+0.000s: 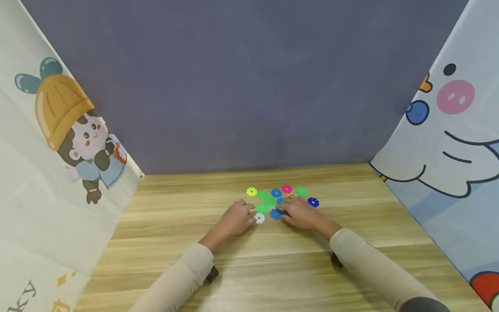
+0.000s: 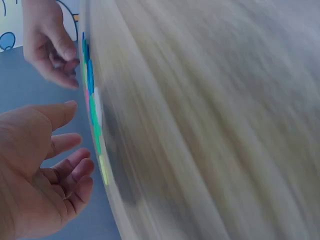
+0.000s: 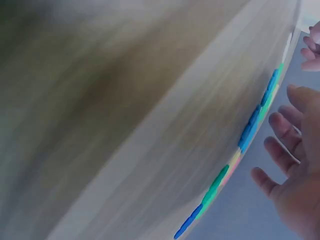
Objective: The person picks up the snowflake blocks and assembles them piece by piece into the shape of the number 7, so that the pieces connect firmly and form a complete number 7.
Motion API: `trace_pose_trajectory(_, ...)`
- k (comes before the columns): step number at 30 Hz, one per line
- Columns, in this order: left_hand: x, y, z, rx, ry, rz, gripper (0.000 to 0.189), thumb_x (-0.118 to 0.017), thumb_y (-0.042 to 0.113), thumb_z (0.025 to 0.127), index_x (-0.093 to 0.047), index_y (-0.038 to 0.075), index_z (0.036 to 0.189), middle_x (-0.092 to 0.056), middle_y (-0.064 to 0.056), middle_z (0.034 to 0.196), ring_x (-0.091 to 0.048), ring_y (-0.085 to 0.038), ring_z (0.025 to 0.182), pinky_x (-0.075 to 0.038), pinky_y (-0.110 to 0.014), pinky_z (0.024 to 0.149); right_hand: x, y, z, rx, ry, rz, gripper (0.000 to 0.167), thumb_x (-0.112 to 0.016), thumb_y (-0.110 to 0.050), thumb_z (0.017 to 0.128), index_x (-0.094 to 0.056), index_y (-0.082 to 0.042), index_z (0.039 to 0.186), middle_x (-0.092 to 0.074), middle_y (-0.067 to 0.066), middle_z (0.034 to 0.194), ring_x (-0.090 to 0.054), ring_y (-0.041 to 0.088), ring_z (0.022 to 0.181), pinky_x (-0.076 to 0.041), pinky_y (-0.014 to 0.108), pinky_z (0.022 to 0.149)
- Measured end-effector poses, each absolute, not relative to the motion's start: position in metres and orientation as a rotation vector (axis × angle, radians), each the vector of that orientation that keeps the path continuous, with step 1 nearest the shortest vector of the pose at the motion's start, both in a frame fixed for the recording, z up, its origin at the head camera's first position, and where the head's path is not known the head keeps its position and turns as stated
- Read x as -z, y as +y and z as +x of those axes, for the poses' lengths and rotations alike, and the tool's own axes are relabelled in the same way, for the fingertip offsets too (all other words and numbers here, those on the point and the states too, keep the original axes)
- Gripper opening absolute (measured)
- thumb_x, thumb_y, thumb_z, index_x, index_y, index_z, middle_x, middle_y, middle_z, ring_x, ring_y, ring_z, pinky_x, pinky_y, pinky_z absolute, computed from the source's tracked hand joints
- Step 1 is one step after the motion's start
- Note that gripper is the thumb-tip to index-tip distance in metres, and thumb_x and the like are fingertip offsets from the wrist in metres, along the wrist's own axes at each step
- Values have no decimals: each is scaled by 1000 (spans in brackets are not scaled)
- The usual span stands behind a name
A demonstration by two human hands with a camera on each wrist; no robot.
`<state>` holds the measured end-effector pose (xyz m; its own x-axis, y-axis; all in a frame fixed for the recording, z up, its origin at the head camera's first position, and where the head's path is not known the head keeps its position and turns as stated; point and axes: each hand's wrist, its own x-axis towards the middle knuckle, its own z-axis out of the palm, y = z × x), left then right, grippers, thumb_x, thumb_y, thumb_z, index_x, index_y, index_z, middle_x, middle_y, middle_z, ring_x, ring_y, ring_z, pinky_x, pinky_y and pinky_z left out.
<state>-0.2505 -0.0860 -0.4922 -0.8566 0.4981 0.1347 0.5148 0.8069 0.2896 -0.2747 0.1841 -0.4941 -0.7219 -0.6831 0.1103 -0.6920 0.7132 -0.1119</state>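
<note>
Flat, notched plastic snowflake discs lie loosely grouped on the wooden table. My left hand (image 1: 236, 218) is at the group's left side, nearest the white disc (image 1: 259, 218); its fingers are loosely bent and hold nothing in the left wrist view. Over the right part of the group is my right hand (image 1: 300, 212), partly covering blue discs. In the right wrist view its fingers (image 3: 285, 131) are spread and slightly bent around nothing. A yellow disc (image 1: 251, 191), several green discs (image 1: 262, 195), a blue disc (image 1: 276, 193), a pink disc (image 1: 286, 189) and a dark blue disc (image 1: 313, 202) show around the hands.
The wood-grain table (image 1: 163, 260) ends at a grey-blue back panel (image 1: 249, 86). Cartoon-printed sheets stand on both sides, a left sheet (image 1: 39, 182) and a right sheet (image 1: 436, 164). A dark strap piece (image 1: 212, 274) shows under the left sleeve.
</note>
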Motion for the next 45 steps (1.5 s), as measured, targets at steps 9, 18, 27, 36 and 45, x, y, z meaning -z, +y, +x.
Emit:
trace_pose_trajectory(9, 505, -69, -253, 432, -3022, -758, 37, -76, 37, 90, -73, 9, 114, -67, -6, 109, -62, -22, 98, -55, -36, 82, 503, 175, -280, -189, -2909, 1128, 36, -67, -30, 99, -69, -8, 126, -69, 10, 125, -60, 32, 119, -49, 57, 102)
trace_pose_trajectory(18, 502, -65, -254, 452, -3067, -696, 36, -79, 32, 88, -74, 10, 115, -67, -6, 109, -62, -23, 100, -56, -39, 86, 506, 172, -282, -199, -2909, 1092, 35, -70, -31, 97, -70, -8, 123, -69, 10, 122, -60, 32, 120, -49, 58, 103)
trace_pose_trajectory(27, 504, -61, -255, 493, -3093, -638, 38, -79, 36, 89, -71, 7, 112, -66, -7, 106, -60, -21, 97, -55, -36, 84, 509, 171, -283, -220, -2894, 1086, 35, -72, -29, 95, -70, -7, 122, -69, 10, 121, -60, 34, 122, -49, 61, 103)
trace_pose_trajectory(36, 503, -58, -256, 538, -3050, -625, 37, -84, 31, 84, -69, 5, 107, -66, -9, 107, -62, -24, 98, -56, -37, 86, 502, 168, -283, -270, -2905, 1030, 33, -78, -28, 89, -65, -10, 113, -66, 6, 111, -61, 26, 111, -50, 57, 100)
trace_pose_trajectory(45, 504, -60, -255, 713, -2954, -637, 28, -85, 19, 82, -60, 11, 93, -65, -1, 85, -59, -15, 78, -52, -30, 70, 493, 172, -280, -265, -2826, 1116, 18, -73, -22, 92, -56, -19, 89, -55, -9, 78, -48, 9, 73, -45, 35, 73)
